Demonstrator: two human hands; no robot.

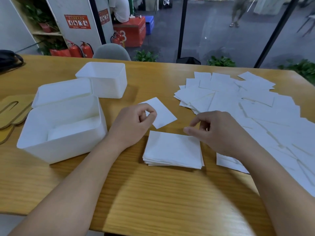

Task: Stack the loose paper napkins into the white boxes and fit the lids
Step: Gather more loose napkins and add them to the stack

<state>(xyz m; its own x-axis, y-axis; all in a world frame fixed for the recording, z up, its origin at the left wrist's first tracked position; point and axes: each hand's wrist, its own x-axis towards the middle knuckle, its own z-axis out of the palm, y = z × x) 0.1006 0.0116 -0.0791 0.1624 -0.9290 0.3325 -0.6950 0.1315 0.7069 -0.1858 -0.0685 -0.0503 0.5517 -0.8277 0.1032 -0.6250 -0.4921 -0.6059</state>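
Paper is pinched singly by the left hand (136,120): one napkin (162,114) at frame centre. The right hand (216,128) hovers, loosely curled, holding nothing, over the stack (172,150). A careless drop could skew it (thin sheets slide), spoiling the fit in the near box (59,150), lower left.

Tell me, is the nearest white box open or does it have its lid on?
Open. The nearest white box has no lid on it; its inside shows, with white napkins lying at the bottom.

One head-worn wide-angle view looked forward and down from the near edge of the tabletop (170,193), close above it, taking in its far edge and the floor (213,31) beyond.
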